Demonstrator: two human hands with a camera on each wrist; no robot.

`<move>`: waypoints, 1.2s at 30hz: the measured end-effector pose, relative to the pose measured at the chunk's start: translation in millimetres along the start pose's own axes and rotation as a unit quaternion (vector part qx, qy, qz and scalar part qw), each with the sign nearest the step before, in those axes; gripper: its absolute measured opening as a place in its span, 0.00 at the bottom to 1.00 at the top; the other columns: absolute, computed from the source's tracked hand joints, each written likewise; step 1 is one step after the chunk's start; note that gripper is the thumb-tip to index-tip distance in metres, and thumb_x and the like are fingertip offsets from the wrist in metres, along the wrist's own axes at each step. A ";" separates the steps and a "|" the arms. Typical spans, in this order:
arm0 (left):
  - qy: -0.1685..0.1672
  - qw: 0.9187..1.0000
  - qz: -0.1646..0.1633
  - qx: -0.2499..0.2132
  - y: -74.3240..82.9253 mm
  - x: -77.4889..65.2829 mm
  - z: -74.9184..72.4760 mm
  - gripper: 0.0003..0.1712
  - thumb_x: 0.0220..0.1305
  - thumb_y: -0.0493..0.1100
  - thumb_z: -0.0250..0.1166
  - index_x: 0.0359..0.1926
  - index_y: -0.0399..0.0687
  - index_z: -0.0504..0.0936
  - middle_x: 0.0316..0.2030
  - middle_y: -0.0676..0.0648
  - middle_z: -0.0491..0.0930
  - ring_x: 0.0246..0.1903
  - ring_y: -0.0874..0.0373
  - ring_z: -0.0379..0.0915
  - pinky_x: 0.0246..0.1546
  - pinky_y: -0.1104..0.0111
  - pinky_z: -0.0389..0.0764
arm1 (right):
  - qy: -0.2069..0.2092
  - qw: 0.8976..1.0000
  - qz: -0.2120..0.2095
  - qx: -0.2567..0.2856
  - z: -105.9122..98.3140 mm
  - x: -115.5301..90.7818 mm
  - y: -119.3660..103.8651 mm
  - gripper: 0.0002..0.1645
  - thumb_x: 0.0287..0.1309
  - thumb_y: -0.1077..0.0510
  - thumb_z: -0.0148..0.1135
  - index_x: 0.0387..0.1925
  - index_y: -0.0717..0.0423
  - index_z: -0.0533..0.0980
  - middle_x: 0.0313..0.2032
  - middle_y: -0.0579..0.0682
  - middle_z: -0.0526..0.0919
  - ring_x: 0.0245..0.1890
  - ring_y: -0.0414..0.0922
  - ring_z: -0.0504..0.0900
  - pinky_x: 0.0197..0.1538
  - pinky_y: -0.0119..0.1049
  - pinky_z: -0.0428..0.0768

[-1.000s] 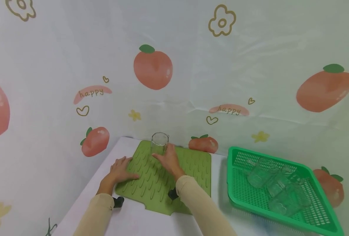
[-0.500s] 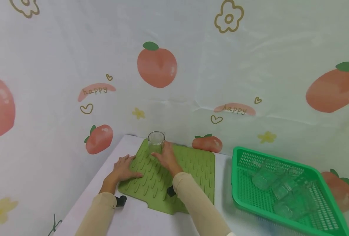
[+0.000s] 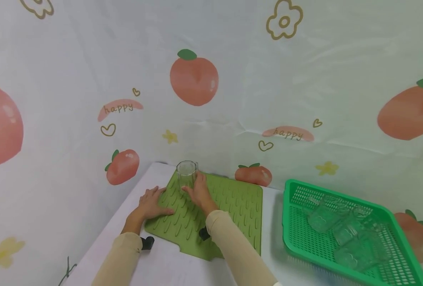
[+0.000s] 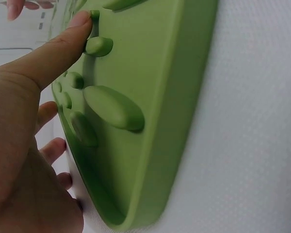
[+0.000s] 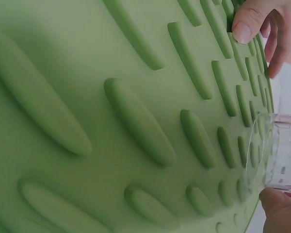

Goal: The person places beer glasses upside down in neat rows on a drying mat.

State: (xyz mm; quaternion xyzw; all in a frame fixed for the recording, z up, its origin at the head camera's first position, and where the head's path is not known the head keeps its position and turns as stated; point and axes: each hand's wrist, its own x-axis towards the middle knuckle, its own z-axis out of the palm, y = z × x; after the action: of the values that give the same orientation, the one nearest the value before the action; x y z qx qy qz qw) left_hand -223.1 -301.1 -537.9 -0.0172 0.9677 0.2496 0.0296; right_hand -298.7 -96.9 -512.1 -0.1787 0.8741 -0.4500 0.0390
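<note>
My right hand (image 3: 199, 193) holds a clear glass mug (image 3: 186, 171) upright at the far left corner of a green ridged drying mat (image 3: 229, 198). The mug's handle is toward the back right, partly behind the fingers. In the right wrist view the thumb of that hand (image 5: 281, 211) touches the lower side of the glass (image 5: 286, 155), whose rim is at the mat's ridges. My left hand (image 3: 152, 205) rests on the mat's left edge with fingers spread. The left wrist view has its thumb (image 4: 53, 58) over the mat and the other fingers along the outer side.
A green plastic basket (image 3: 289, 234) stands right of the mat, with several clear glass mugs (image 3: 352, 252) lying in it. White cloth (image 3: 247, 91) printed with fruit hangs close behind the table (image 3: 154, 262).
My right hand has moved the glass mug a little left, toward the mat's far left corner. The left hand stays on the mat's edge. The head view has shifted slightly.
</note>
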 end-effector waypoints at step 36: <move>-0.006 1.000 -0.015 0.008 8.9 -5.7 -5.5 0.61 0.50 0.66 0.76 0.76 0.39 0.61 0.76 0.25 0.54 0.75 0.19 0.42 0.70 0.26 0.51 | -0.026 0.979 -0.016 -0.202 -20.5 -11.8 -3.0 0.63 0.61 0.30 0.65 0.80 0.57 0.46 0.75 0.64 0.60 0.73 0.60 0.67 0.70 0.55 0.73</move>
State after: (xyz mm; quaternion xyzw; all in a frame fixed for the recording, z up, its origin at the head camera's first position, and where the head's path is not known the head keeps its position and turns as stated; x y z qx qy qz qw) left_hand -218.2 -295.9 -528.5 -0.0301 0.9691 0.2416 0.0393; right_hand -291.6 -78.6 -498.7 -0.2084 0.9428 -0.2596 0.0178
